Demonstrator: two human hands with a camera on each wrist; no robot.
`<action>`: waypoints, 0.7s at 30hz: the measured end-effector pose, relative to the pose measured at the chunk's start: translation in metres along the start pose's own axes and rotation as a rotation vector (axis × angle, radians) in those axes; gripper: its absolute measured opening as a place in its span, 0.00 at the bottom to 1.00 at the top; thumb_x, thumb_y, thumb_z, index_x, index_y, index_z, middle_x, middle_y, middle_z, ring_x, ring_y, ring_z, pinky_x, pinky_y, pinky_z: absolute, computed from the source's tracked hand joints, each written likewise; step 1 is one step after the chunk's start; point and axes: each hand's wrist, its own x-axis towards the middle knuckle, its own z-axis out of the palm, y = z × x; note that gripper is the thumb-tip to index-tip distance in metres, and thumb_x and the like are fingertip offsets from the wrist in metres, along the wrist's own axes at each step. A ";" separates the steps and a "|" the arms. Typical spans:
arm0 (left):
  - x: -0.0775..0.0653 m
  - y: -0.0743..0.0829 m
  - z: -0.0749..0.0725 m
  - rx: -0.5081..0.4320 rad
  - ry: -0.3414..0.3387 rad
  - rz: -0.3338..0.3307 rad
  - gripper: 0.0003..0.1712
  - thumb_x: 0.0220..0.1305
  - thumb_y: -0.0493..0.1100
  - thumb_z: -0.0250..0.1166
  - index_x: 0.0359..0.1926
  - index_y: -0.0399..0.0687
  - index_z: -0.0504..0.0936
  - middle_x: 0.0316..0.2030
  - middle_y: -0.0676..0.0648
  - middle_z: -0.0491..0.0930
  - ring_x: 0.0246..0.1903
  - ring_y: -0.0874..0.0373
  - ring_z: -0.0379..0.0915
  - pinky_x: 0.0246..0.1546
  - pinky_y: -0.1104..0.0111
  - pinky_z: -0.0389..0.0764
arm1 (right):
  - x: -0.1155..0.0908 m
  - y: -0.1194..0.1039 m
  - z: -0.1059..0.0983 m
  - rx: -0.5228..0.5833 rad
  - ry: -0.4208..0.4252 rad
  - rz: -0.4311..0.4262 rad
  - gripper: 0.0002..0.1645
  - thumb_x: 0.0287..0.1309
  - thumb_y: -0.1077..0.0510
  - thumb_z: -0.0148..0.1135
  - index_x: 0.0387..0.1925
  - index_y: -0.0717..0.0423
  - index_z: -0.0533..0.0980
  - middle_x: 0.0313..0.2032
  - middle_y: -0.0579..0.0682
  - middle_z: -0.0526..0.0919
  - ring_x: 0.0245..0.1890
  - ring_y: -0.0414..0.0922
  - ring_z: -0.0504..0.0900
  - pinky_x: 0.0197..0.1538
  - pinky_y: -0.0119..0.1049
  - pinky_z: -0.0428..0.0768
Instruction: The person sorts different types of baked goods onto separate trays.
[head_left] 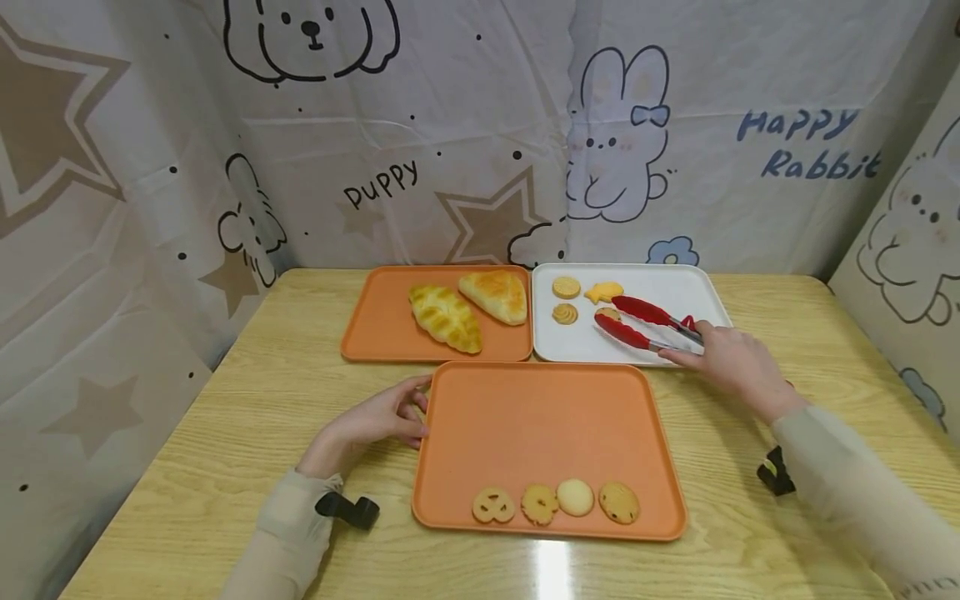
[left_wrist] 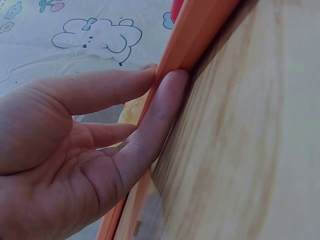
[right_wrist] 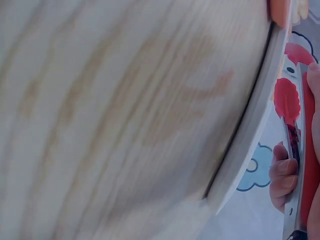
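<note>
In the head view my right hand [head_left: 738, 367] grips metal tongs [head_left: 660, 315] with red tips over the white tray [head_left: 675, 283]. The tongs' tips are spread around a small round cookie [head_left: 609, 313], partly covered by them. The right wrist view shows fingers [right_wrist: 283, 181] wrapped about the tongs' arms. My left hand [head_left: 382, 415] holds the left rim of the front orange tray [head_left: 540, 433]. Seen from the left wrist, thumb and finger pinch that orange rim [left_wrist: 172, 52]. A row of cookies, with a pretzel-shaped cookie [head_left: 493, 506] at its left end, lies along the tray's near side.
Left of the white tray, a second orange tray [head_left: 382, 312] carries a braided bread [head_left: 446, 319] and a triangular pastry [head_left: 495, 296]. The white tray also bears a round biscuit [head_left: 566, 287], a swirled cookie [head_left: 565, 314] and a fish-shaped cracker [head_left: 604, 291]. A printed cloth [head_left: 465, 108] hangs behind the wooden table [head_left: 247, 417].
</note>
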 end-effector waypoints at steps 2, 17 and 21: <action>0.000 0.001 0.000 -0.002 -0.001 -0.002 0.47 0.57 0.29 0.60 0.70 0.38 0.42 0.44 0.40 0.61 0.31 0.59 0.75 0.36 0.62 0.82 | -0.002 -0.002 -0.003 0.000 -0.007 0.004 0.60 0.44 0.19 0.45 0.54 0.70 0.66 0.37 0.69 0.77 0.27 0.55 0.75 0.29 0.49 0.76; -0.001 0.003 0.001 -0.003 -0.004 -0.002 0.47 0.57 0.29 0.60 0.70 0.39 0.41 0.44 0.40 0.61 0.31 0.58 0.75 0.36 0.62 0.81 | -0.048 -0.018 -0.025 0.002 0.046 -0.188 0.40 0.44 0.25 0.56 0.37 0.57 0.72 0.19 0.46 0.69 0.17 0.43 0.66 0.18 0.32 0.61; -0.001 0.002 0.001 -0.002 -0.003 0.004 0.47 0.57 0.29 0.60 0.70 0.38 0.41 0.44 0.39 0.61 0.31 0.58 0.74 0.36 0.62 0.81 | -0.058 -0.014 -0.029 0.009 0.029 -0.227 0.35 0.43 0.29 0.60 0.36 0.56 0.72 0.18 0.44 0.67 0.18 0.41 0.65 0.20 0.31 0.61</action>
